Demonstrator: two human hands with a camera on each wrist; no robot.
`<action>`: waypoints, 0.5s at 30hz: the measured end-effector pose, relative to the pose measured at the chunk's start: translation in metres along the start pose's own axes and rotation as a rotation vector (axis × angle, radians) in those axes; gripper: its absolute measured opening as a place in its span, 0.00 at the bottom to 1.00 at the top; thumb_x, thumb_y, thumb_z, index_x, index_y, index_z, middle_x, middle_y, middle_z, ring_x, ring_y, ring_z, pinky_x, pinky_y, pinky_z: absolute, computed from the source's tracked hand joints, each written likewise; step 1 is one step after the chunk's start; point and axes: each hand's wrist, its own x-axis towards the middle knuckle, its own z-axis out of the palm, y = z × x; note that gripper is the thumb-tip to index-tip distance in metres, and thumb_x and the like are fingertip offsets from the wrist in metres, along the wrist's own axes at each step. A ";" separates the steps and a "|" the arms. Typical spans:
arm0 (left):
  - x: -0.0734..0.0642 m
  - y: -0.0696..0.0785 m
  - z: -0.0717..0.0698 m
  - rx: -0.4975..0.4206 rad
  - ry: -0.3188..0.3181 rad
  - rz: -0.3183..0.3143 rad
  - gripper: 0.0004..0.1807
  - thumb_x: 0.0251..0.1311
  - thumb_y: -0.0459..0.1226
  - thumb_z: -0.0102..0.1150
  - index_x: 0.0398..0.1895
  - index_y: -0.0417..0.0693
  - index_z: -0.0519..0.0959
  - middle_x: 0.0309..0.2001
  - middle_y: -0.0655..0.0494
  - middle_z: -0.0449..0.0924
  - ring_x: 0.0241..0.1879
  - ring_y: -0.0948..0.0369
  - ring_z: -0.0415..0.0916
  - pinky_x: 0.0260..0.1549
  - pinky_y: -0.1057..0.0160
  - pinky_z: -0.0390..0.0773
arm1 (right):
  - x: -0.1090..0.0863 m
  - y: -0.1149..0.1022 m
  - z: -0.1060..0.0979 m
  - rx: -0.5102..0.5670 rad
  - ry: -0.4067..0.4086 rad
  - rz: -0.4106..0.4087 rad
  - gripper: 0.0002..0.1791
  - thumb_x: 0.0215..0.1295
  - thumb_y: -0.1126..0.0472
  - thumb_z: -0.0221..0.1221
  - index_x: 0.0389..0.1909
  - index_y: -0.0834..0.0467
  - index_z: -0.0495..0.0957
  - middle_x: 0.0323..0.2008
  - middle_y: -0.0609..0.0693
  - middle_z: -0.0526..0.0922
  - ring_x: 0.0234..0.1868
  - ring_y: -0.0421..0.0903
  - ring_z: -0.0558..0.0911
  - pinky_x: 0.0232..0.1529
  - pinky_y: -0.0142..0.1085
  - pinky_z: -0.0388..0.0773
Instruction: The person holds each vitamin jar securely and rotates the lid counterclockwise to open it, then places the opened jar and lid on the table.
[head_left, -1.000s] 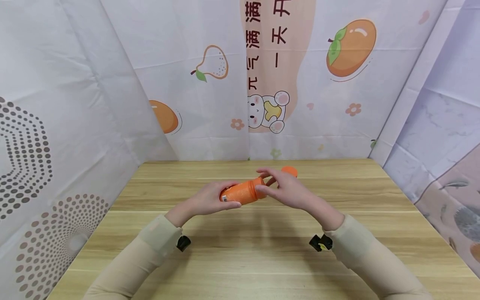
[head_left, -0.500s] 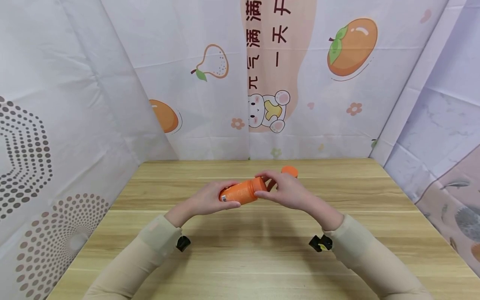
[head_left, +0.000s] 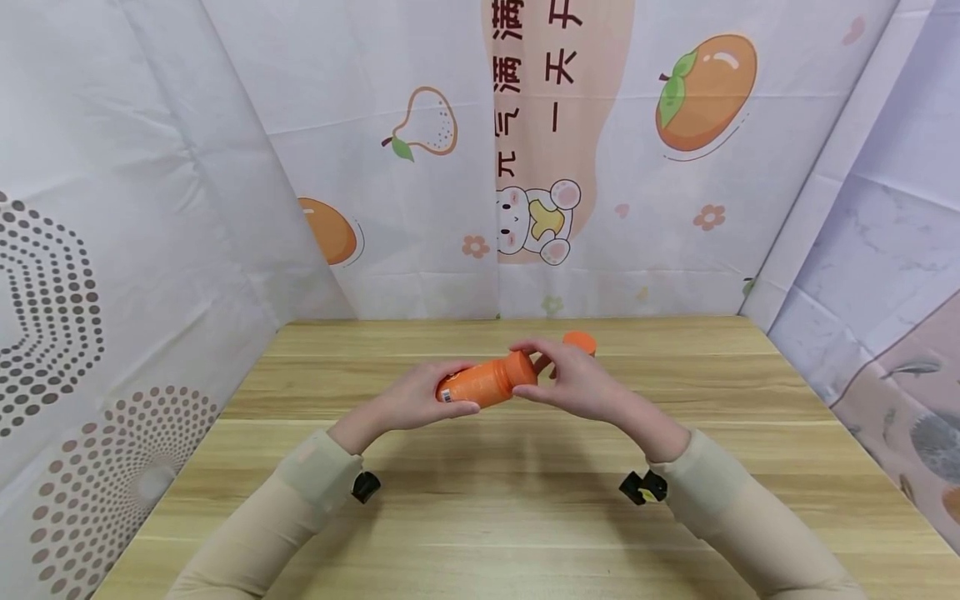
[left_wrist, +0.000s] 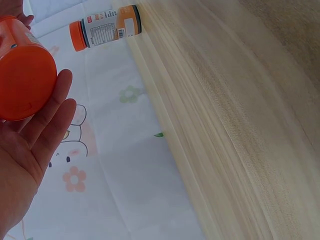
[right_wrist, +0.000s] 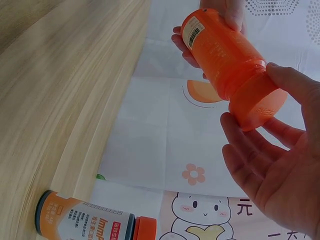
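**Firm at one end, light at the other**

So in the head view, the orange bottle (head_left: 477, 383) was up off the desk (head_left: 480, 525), tilted. The left hand (head_left: 414, 398) gripped its bottom end and the right hand (head_left: 579, 381) pinched its cap (head_left: 522, 368). A second bottle (head_left: 580, 341), partly hidden, stood behind and to the right of the orange bottle.

Left wrist view: the orange bottle's base faced the camera, left fingers lying against its side. The second bottle was upright, well apart from it.

Right wrist view had the best angle: thumb on one side of the cap, fingers on the other. Couldn't tell if the cap was tight or loose.

My take: the way to do this well was bracing the base firmly, with even finger pressure across the cap. Overtilting probably risked a slip.
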 end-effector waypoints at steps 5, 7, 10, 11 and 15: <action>-0.001 -0.001 -0.001 -0.008 0.002 -0.007 0.29 0.58 0.53 0.66 0.60 0.52 0.75 0.40 0.65 0.77 0.35 0.62 0.74 0.33 0.59 0.77 | 0.000 0.000 0.000 0.010 0.003 -0.010 0.29 0.57 0.58 0.70 0.59 0.57 0.73 0.45 0.47 0.81 0.41 0.42 0.80 0.36 0.38 0.77; -0.001 -0.001 -0.001 -0.002 0.003 -0.007 0.29 0.58 0.53 0.66 0.60 0.52 0.75 0.39 0.65 0.77 0.35 0.62 0.74 0.33 0.59 0.77 | 0.000 0.000 0.000 0.009 0.001 -0.006 0.29 0.57 0.58 0.70 0.59 0.57 0.73 0.45 0.47 0.81 0.41 0.42 0.80 0.36 0.38 0.77; -0.001 -0.001 -0.001 0.000 0.006 -0.007 0.28 0.58 0.52 0.66 0.60 0.53 0.75 0.39 0.65 0.78 0.34 0.62 0.74 0.33 0.59 0.77 | 0.000 0.000 -0.001 0.006 -0.004 -0.004 0.29 0.57 0.58 0.70 0.59 0.56 0.73 0.45 0.46 0.81 0.41 0.41 0.80 0.36 0.38 0.77; -0.002 -0.001 -0.001 -0.002 0.008 -0.009 0.28 0.58 0.52 0.66 0.60 0.53 0.75 0.39 0.65 0.77 0.35 0.62 0.74 0.33 0.59 0.77 | 0.000 0.001 -0.001 0.010 -0.005 -0.004 0.29 0.57 0.58 0.70 0.59 0.56 0.73 0.45 0.46 0.81 0.41 0.41 0.80 0.37 0.40 0.77; -0.003 -0.002 -0.001 -0.023 0.012 -0.033 0.28 0.57 0.50 0.67 0.61 0.54 0.75 0.41 0.66 0.77 0.36 0.62 0.74 0.34 0.59 0.77 | -0.001 0.001 -0.001 0.014 -0.013 -0.002 0.29 0.58 0.56 0.69 0.60 0.56 0.73 0.45 0.45 0.81 0.41 0.41 0.79 0.37 0.41 0.78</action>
